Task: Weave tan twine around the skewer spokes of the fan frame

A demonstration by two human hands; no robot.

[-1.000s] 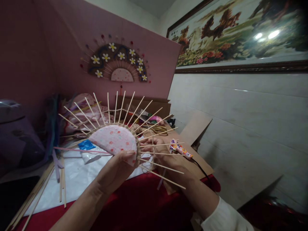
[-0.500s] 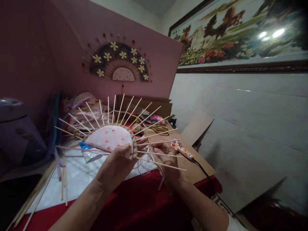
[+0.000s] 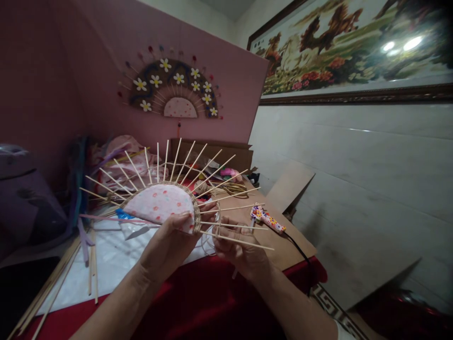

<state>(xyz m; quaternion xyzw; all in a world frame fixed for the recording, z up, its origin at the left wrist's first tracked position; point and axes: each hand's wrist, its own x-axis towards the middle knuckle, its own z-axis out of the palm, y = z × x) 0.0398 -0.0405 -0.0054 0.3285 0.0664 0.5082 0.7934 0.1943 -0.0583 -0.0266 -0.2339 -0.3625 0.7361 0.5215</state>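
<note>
The left hand (image 3: 170, 245) grips a half-round pink fan frame (image 3: 161, 208) with radiating sticks, held above the worktop (image 3: 113, 264). The right hand (image 3: 240, 252) pinches a thin cane strand (image 3: 219, 222) among its sticks.

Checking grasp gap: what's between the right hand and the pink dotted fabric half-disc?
Head view: tan woven cord rim and thin wooden skewers, between half-disc and right hand.

pink wall (image 3: 88, 56) | white tiled wall (image 3: 354, 156) | framed painting (image 3: 339, 47) (lamp glare) | red tablecloth (image 3: 212, 302)
</note>
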